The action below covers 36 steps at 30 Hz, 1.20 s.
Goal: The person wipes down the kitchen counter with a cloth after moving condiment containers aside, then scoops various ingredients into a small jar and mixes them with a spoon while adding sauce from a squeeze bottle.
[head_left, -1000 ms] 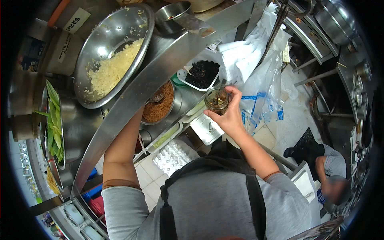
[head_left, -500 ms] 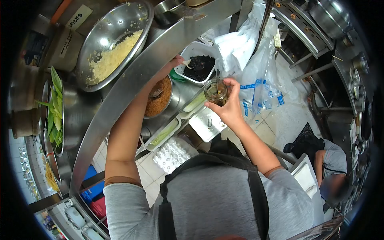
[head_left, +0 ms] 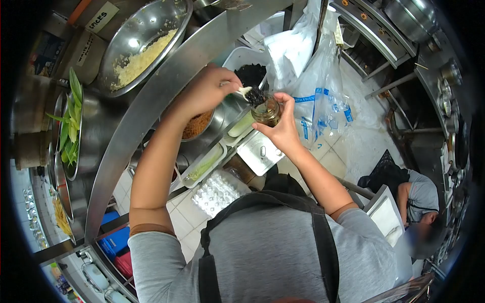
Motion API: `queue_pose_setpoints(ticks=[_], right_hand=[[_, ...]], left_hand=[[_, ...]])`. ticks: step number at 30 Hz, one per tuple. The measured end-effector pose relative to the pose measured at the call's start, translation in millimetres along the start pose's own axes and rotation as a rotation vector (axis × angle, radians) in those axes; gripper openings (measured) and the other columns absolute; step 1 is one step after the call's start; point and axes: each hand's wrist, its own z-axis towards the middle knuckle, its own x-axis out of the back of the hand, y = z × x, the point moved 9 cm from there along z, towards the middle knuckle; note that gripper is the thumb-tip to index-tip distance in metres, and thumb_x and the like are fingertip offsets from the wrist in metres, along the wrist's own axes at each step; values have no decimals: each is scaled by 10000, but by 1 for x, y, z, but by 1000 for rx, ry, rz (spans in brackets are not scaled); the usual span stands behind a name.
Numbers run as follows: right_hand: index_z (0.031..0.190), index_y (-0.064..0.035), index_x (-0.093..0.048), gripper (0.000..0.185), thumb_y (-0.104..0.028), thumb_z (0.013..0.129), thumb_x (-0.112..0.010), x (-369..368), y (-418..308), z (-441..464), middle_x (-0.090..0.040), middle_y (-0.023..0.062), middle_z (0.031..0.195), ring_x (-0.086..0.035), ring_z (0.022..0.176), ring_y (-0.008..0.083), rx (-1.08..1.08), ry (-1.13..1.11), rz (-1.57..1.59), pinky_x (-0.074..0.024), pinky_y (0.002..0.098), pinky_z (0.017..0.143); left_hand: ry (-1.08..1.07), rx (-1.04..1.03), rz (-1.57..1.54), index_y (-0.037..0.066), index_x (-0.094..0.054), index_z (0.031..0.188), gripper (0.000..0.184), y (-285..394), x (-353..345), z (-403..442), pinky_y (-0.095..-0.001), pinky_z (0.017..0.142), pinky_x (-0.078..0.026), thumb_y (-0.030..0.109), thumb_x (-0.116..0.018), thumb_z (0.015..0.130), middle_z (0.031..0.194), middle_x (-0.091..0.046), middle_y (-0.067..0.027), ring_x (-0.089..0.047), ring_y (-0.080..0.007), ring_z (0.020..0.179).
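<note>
My left hand (head_left: pixel 218 87) is closed on a pale spoon (head_left: pixel 246 93) heaped with dark shredded food (head_left: pixel 255 97), at the mouth of a small glass jar (head_left: pixel 267 112). My right hand (head_left: pixel 284 126) grips this jar from its right side, thumb and fingers around the glass. Something brownish shows inside the jar. Behind the spoon is a white tub (head_left: pixel 237 56) of the same black food (head_left: pixel 251 74). Below my left forearm, a round metal container holds brown crumbly food (head_left: pixel 197 125), partly hidden by the arm.
A steel shelf edge (head_left: pixel 146 106) curves beside my left arm. A metal bowl (head_left: pixel 113 58) of chopped pale food and green leaves (head_left: pixel 72 126) stand left. Lidded trays (head_left: pixel 259 151) lie below the jar. Plastic bags (head_left: pixel 323 86) hang right. Another person (head_left: pixel 422 194) is at the lower right.
My left hand has come out from behind the shelf edge, reached the white tub, and moved over to the jar with a loaded spoon. My right hand still holds the jar.
</note>
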Motion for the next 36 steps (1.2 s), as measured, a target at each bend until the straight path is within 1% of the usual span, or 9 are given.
queue_pose_setpoints(ticks=[2, 9, 17, 19, 21, 25, 27, 30, 36], right_hand=[[1346, -35, -276, 915, -83, 685, -907, -2, -4, -4, -445, 173, 1297, -510, 1240, 287, 30, -13, -11, -418, 390, 1067], [1352, -53, -280, 933, -89, 665, -911, -3, -18, -23, -453, 176, 1298, -505, 1246, 294, 116, -2, 30, -409, 403, 1075], [1351, -48, -273, 930, -75, 676, -912, -2, -24, -47, -429, 154, 1280, -500, 1217, 261, 105, 52, 53, -415, 386, 1058], [1358, -51, -258, 942, -77, 687, -918, -4, -27, -53, -408, 136, 1279, -495, 1204, 241, 101, 69, 46, -419, 375, 1051], [1349, -33, -291, 928, -82, 660, -911, -4, -36, -57, -440, 191, 1307, -482, 1264, 300, 139, 109, 37, -393, 396, 1084], [1366, -31, -294, 936, -96, 666, -912, -6, -41, -57, -436, 201, 1324, -480, 1267, 314, 144, 113, -20, -393, 404, 1085], [1374, -35, -298, 931, -92, 673, -908, -7, -41, -53, -438, 200, 1327, -496, 1246, 305, 176, 98, 1, -408, 406, 1072], [1400, -43, -271, 950, -71, 684, -895, -13, -29, -43, -440, 196, 1341, -529, 1222, 276, 107, 14, -3, -451, 386, 1036], [1406, -67, -235, 942, -2, 701, -856, -24, 9, -20, -312, 213, 1486, -495, 1293, 268, 120, -171, 246, -451, 385, 1077]], left_hand=[[151, -433, 657, 68, -730, 875, 108, 49, -15, -18, -385, 960, -399, 163, -680, 876, 875, -678, -58, -599, -197, 953], [209, -806, 1000, 101, -689, 794, 69, 101, -68, -67, -434, 965, -388, 111, -661, 733, 845, -605, -11, -566, -195, 927], [308, -454, 616, 68, -709, 849, 75, 73, -30, -87, -437, 935, -369, 136, -684, 832, 791, -618, -59, -570, -273, 896], [307, -386, 574, 74, -751, 844, 112, 50, -21, -81, -395, 901, -414, 160, -679, 858, 814, -699, -86, -615, -251, 862], [146, 52, -20, 35, -755, 906, 165, -22, -21, -64, -337, 829, -456, 180, -679, 882, 868, -728, -93, -646, -211, 834], [175, -1, -260, -15, -734, 975, 237, -29, 1, -66, -280, 789, -462, 203, -675, 908, 858, -723, -60, -614, -100, 813], [247, 32, -169, 26, -736, 961, 206, -27, 12, -61, -285, 837, -427, 211, -651, 936, 895, -711, -23, -606, -127, 852], [511, -279, 679, 144, -758, 952, 131, 18, 17, -46, -473, 951, -373, 200, -659, 886, 942, -714, -50, -599, -311, 1018], [368, -411, 1334, 94, -708, 784, 101, 10, -31, 57, -419, 954, -400, 89, -609, 799, 895, -681, -52, -583, -243, 1048]])
